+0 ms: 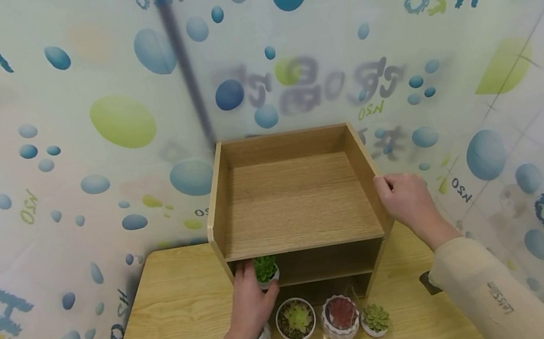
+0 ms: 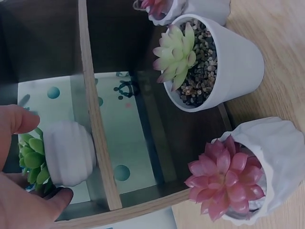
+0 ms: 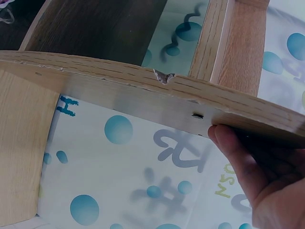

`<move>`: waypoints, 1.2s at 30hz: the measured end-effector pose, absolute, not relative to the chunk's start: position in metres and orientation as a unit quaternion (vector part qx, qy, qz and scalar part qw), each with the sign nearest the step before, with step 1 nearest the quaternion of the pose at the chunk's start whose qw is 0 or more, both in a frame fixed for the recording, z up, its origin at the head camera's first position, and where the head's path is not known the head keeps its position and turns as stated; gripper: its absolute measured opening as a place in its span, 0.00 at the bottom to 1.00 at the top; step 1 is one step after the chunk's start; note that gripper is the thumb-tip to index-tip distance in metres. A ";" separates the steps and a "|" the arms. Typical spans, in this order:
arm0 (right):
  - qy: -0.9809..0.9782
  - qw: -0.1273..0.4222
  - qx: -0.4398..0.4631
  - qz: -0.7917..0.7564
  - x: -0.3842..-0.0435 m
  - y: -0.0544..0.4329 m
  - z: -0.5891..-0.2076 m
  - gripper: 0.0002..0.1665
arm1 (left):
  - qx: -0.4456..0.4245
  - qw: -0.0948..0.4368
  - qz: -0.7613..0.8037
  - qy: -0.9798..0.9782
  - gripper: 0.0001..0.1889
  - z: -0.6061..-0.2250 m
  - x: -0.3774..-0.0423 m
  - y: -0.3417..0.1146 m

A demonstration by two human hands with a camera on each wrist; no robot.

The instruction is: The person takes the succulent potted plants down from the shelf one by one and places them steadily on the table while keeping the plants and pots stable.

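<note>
My left hand [image 1: 251,302] holds a small green succulent in a white pot [image 1: 266,271] just inside the left end of the middle shelf compartment. The left wrist view shows thumb and fingers on opposite sides of the plant, beside its white pot [image 2: 70,152]. With my right hand [image 1: 406,198] I grip the right side panel of the wooden shelf unit [image 1: 302,203]. Seen from the right wrist, fingers [image 3: 233,148] lie against that panel [image 3: 143,102]; the rest of the grip is partly hidden.
In front of the unit stand a pale green succulent [image 1: 297,318], a dark red one [image 1: 340,312], a small green one [image 1: 375,318] and a pink succulent [image 2: 226,176], whose pot my left hand partly covers in the head view. A patterned curtain [image 1: 251,47] hangs behind the wooden table [image 1: 176,305].
</note>
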State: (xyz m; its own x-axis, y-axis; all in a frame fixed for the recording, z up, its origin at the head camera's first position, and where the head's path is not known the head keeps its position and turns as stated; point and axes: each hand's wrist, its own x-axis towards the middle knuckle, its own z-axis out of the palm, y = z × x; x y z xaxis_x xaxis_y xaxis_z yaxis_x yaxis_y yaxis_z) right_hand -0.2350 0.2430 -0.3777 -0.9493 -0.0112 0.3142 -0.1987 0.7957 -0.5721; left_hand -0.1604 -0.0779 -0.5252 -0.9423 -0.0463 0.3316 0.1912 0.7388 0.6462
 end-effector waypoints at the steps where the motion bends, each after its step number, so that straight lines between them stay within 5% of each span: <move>1: -0.936 0.149 0.056 0.314 -0.235 0.243 -0.378 0.30 | -0.039 0.168 -0.359 -0.917 0.35 -0.526 -0.161 -0.078; 36: -0.936 0.153 0.060 0.312 -0.236 0.243 -0.379 0.30 | -0.032 0.172 -0.368 -0.913 0.32 -0.532 -0.165 -0.077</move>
